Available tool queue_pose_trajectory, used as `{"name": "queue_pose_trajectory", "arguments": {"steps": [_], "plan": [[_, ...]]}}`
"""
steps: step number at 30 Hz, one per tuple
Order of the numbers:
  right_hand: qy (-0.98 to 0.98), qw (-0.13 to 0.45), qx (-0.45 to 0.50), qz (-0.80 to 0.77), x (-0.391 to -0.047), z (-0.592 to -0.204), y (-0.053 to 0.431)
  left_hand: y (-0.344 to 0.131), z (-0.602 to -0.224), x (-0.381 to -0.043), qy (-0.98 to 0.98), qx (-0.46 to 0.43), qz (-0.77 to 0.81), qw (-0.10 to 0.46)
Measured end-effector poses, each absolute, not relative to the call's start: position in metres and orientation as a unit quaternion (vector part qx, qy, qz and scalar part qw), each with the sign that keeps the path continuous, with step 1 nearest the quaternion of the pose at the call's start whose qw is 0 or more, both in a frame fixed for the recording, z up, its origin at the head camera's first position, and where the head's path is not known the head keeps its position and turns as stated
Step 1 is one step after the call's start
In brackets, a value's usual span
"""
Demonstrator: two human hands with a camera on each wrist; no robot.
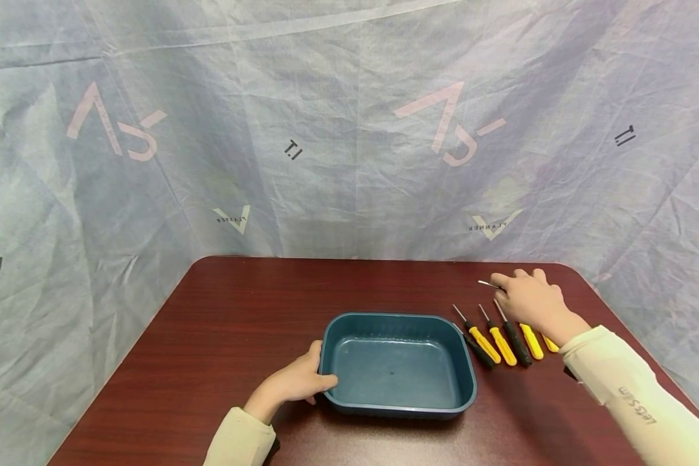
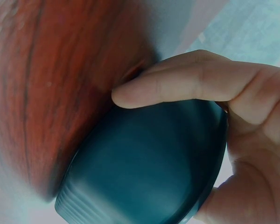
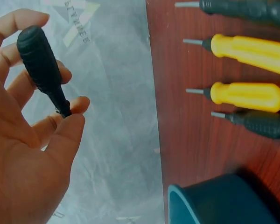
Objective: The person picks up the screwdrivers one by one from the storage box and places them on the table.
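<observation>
My left hand (image 1: 299, 378) grips the left wall of a dark teal rectangular plastic tub (image 1: 393, 375), thumb over the rim and fingers outside. The left wrist view shows the tub's outer side (image 2: 144, 158) close up, with a finger laid along it. Raised above the far right of the table, my right hand (image 1: 530, 298) pinches a black-handled screwdriver (image 3: 39, 60) near where handle and shaft meet. Its thin metal shaft (image 1: 488, 283) points left in the head view. Beneath and beside this hand lie several screwdrivers, among them a yellow one (image 1: 503, 349) and a black one (image 1: 518, 343).
The screwdrivers lie side by side right of the tub; a small black one (image 1: 480, 353) is nearest its wall. The dark red wooden table (image 1: 227, 323) has rounded far corners. A grey printed cloth (image 1: 349, 129) hangs behind it and along both sides.
</observation>
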State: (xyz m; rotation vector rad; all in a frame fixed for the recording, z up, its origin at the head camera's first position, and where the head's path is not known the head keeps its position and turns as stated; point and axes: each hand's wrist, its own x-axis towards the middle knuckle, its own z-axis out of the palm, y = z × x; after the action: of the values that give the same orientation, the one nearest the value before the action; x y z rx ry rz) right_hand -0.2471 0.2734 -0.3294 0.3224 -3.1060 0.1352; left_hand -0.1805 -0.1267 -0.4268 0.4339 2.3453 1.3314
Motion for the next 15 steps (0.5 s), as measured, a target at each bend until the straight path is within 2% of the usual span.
{"name": "queue_pose_trajectory", "arguments": {"steps": [15], "plan": [[-0.995,-0.035,0.059,0.072,-0.254,-0.334,0.303,-0.125,-0.424,-0.179,0.842,0.153,0.476,0.202]]}}
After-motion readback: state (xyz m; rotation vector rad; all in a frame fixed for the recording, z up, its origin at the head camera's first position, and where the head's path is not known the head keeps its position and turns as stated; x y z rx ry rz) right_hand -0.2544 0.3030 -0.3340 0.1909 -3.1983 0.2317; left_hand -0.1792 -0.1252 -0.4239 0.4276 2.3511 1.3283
